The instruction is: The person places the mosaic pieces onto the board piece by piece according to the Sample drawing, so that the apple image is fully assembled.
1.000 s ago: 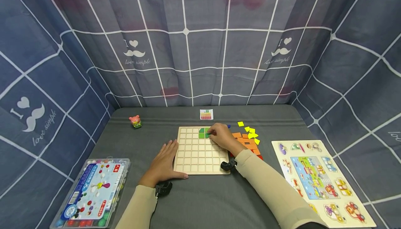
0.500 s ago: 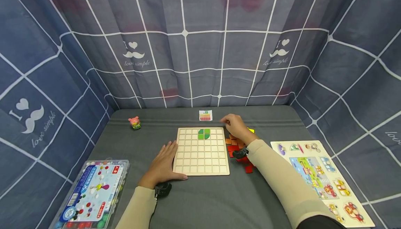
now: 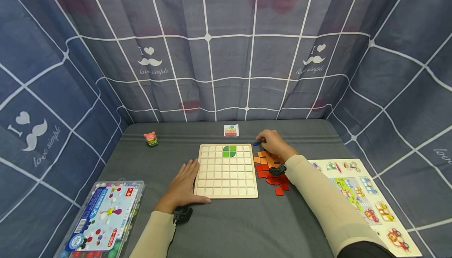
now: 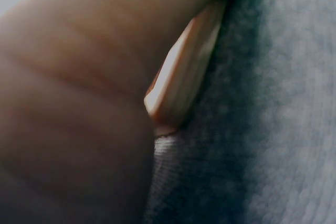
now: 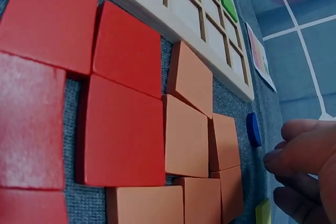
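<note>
My left hand (image 3: 181, 185) lies along the left edge of a wooden grid board (image 3: 226, 179), fingers straight and thumb at the near corner. In the left wrist view, the hand covers most of the board edge. Near the board's far side, several green pieces (image 3: 229, 151) sit together in the slots, some with a rounded corner. Beyond the far right corner, my right hand (image 3: 273, 142) is bent over the table, its fingertips right by a small blue piece (image 5: 253, 129). Nothing shows between its fingers. Below them in the right wrist view is a yellow piece (image 5: 264, 212).
Orange pieces (image 3: 263, 154) and red pieces (image 3: 261, 168) lie right of the board. A small pattern card (image 3: 231, 130) lies behind it. A pig figurine (image 3: 151, 138) stands back left, a boxed molecule set (image 3: 102, 218) front left, a picture puzzle board (image 3: 385, 207) right.
My right hand has left the green pieces on the board and moved right, to the blue piece. One more green area, a rounded corner, shows uncovered. The left hand stays in place.
</note>
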